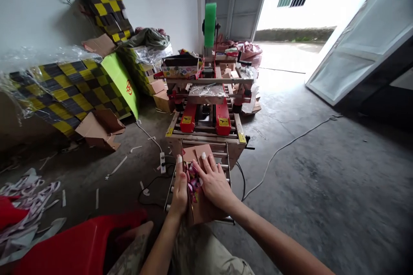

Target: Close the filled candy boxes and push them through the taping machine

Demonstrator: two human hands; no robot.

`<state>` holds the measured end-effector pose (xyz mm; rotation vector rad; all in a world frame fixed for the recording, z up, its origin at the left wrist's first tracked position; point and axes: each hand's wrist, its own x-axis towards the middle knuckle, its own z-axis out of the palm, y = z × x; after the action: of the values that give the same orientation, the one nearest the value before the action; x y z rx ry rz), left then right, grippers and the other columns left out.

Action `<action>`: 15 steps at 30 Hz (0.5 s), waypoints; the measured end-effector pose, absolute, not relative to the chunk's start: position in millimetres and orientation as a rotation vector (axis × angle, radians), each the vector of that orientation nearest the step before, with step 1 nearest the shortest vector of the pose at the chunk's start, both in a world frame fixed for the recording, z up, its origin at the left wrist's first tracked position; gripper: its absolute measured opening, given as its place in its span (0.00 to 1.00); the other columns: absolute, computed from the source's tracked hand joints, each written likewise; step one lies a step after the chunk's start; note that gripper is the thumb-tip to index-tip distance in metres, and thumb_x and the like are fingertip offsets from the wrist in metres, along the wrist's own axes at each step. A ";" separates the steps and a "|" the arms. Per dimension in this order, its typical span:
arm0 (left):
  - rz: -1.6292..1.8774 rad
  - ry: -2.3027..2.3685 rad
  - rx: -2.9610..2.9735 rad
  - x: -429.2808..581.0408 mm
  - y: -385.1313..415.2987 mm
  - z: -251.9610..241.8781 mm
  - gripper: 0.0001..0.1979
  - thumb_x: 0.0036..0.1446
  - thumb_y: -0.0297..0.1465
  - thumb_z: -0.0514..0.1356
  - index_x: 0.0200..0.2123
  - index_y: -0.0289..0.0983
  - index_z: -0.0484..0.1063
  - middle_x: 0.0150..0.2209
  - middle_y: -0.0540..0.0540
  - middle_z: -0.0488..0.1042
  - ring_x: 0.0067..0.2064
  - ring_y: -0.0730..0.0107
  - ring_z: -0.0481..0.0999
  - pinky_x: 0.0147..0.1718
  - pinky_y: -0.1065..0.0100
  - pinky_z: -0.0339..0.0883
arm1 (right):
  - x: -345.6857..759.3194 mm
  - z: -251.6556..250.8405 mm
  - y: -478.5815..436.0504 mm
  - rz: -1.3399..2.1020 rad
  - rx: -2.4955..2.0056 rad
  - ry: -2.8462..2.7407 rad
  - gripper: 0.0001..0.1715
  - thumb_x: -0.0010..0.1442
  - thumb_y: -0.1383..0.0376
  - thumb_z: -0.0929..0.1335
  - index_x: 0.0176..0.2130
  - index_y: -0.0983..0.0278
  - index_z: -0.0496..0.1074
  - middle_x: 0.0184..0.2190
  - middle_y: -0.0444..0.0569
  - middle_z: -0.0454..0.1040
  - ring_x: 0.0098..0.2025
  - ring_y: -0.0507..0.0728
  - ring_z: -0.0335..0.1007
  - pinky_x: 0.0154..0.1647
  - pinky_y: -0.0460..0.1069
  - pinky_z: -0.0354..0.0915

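A cardboard box (206, 210) sits on the rollers in front of me, with one long flap folded down. Through the gap on its left side show shiny purple and pink wrapped packets (193, 184). My left hand (179, 191) lies along the box's left side, fingers stretched out, thumb near the packets. My right hand (214, 182) presses flat on the top flap, fingers spread. Both hands have white wraps on a fingertip. Whatever is under the folded flap is hidden.
Ahead stands a carton taping machine (222, 122) with a green tape roll (210, 25). A red stool (71, 245) is at lower left. Yellow-black stacked bundles (64, 90) line the left wall. A power strip (162, 163) and a cable (274, 157) lie on the floor.
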<state>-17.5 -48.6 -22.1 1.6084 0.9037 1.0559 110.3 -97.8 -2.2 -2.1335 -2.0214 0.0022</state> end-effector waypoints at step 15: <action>0.597 1.285 2.436 2.3 -51.0 -1.9 0.25 0.64 0.33 0.46 0.64 0.37 0.51 0.66 0.45 0.44 0.67 0.58 0.41 0.63 0.53 0.45 | 128.1 -0.2 -100.8 0.556 -1.606 -1.511 0.35 0.57 0.70 0.57 0.63 0.64 0.49 0.62 0.53 0.54 0.63 0.58 0.49 0.63 0.59 0.50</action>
<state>2.3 -51.0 -1.9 2.4359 1.2850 0.5974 128.1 -100.8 -0.2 -1.6065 -1.5113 0.5555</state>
